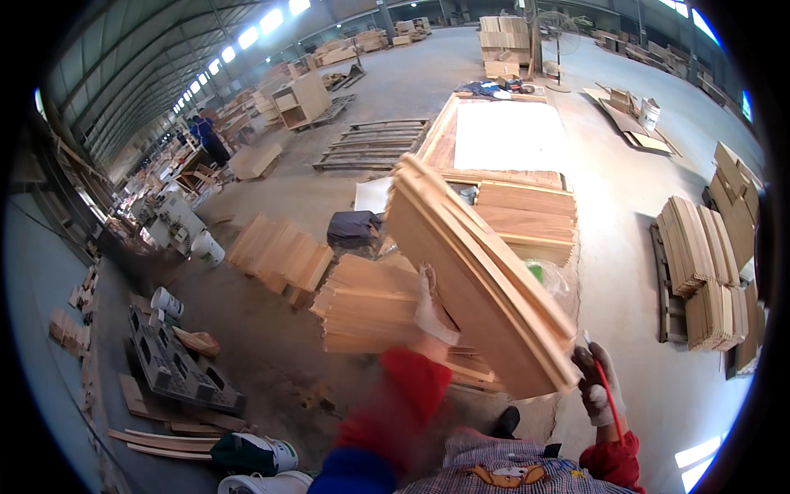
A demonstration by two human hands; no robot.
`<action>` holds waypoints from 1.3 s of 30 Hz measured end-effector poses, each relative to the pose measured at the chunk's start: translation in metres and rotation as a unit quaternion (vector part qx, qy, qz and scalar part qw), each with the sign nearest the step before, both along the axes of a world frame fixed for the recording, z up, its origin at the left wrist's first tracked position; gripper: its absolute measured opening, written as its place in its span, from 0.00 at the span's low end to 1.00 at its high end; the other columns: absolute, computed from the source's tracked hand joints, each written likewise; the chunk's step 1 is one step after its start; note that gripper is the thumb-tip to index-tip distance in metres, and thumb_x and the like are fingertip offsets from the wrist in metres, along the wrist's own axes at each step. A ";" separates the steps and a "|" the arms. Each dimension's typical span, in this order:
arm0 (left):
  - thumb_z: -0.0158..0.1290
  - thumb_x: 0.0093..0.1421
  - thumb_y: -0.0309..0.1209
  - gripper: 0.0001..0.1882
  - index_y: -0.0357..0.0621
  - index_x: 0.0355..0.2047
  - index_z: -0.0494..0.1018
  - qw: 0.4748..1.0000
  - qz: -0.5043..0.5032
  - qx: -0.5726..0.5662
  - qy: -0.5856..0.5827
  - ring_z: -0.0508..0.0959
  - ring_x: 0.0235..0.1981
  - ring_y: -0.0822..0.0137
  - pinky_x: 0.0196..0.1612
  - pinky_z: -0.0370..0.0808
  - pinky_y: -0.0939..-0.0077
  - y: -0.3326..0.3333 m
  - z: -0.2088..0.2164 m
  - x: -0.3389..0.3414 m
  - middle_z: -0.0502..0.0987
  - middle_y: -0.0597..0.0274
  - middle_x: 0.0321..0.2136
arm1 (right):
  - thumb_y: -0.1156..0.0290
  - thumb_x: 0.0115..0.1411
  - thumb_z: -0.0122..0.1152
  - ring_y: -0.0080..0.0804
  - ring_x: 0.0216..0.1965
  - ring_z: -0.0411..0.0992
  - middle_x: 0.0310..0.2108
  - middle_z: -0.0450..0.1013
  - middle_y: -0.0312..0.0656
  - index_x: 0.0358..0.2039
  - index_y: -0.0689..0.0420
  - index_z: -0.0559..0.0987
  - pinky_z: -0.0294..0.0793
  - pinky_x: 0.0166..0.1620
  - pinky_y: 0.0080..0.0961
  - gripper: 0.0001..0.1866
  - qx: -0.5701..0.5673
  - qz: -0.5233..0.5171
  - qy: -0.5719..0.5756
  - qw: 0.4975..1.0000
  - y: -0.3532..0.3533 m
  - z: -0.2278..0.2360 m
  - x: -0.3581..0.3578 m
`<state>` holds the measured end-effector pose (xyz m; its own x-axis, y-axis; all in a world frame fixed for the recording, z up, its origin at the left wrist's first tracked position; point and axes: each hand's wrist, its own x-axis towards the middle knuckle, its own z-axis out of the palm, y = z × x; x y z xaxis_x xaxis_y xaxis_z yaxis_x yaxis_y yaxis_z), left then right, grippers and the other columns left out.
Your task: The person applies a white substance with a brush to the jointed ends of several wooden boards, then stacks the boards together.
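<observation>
Tilted wooden boards point(469, 288), centre of the frame.
Your left hand point(434, 311) grips their left edge; your right hand point(601, 385), closed around a slim red stick point(607, 389), is beside their lower-right end, contact unclear. A plank stack point(366, 305) sits left of centre.
</observation>
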<state>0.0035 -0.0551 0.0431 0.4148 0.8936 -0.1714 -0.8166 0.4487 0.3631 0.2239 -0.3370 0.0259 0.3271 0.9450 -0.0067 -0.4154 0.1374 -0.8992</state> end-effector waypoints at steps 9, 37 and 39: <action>0.56 0.56 0.50 0.38 0.40 0.60 0.62 0.680 -0.374 0.382 0.502 0.71 0.55 0.59 0.57 0.67 0.68 0.050 0.030 -0.005 0.72 0.53 0.52 | 0.64 0.59 0.58 0.26 0.42 0.71 0.46 0.71 0.39 0.60 0.52 0.63 0.73 0.44 0.27 0.29 -0.125 -0.166 0.053 0.977 -0.025 -0.048 0.062; 0.57 0.56 0.41 0.25 0.39 0.50 0.72 0.430 -0.419 0.436 0.671 0.74 0.50 0.53 0.54 0.68 0.66 0.047 0.019 0.030 0.75 0.47 0.47 | 0.68 0.49 0.66 0.51 0.56 0.63 0.53 0.67 0.47 0.54 0.52 0.68 0.62 0.58 0.44 0.30 0.022 -0.036 -0.524 0.851 0.087 -0.039 0.049; 0.56 0.56 0.41 0.25 0.38 0.50 0.72 0.421 -0.417 0.436 0.677 0.74 0.50 0.53 0.54 0.68 0.66 0.053 0.010 0.025 0.76 0.47 0.47 | 0.69 0.48 0.66 0.53 0.55 0.63 0.52 0.67 0.47 0.53 0.52 0.68 0.62 0.57 0.43 0.30 0.032 -0.042 -0.508 0.860 0.089 -0.042 0.047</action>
